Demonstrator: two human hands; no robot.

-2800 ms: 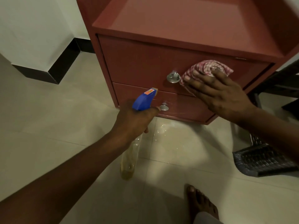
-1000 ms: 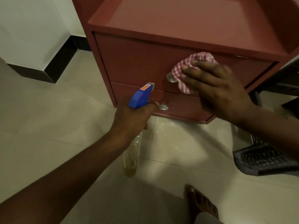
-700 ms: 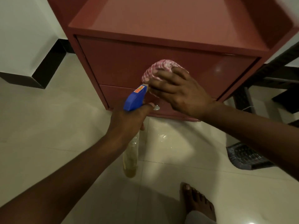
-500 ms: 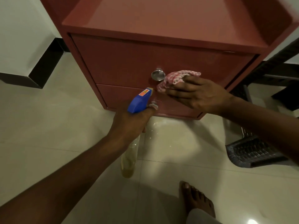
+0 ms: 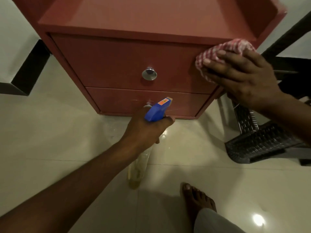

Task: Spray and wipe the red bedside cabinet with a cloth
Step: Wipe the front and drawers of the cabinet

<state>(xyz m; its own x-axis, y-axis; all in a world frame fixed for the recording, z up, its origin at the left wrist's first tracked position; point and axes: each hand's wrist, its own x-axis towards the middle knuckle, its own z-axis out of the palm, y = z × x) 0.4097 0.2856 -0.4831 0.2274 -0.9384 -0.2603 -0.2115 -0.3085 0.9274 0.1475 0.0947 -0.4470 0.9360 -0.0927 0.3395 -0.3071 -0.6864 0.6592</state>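
The red bedside cabinet [image 5: 117,61] stands in front of me, with two drawers and a round silver knob [image 5: 149,74] on the upper one. My right hand [image 5: 242,78] presses a red-and-white checked cloth [image 5: 223,47] against the upper drawer's right end, by the cabinet's front right corner. My left hand [image 5: 146,128] grips a spray bottle with a blue trigger head [image 5: 158,110]; its clear body [image 5: 137,167] hangs below the hand, with a little yellowish liquid at the bottom. The nozzle points at the lower drawer, whose knob is mostly hidden behind the bottle head.
Glossy cream floor tiles [image 5: 50,132] surround the cabinet, wet in front of it. A dark woven chair or basket [image 5: 259,142] sits at the right, close to the cabinet. A white wall with a black skirting [image 5: 28,71] is on the left. My bare foot [image 5: 195,199] is at the bottom.
My right hand has swept the cloth from beside the upper knob to the drawer's right end. My left hand and the bottle have held their place in front of the lower drawer.
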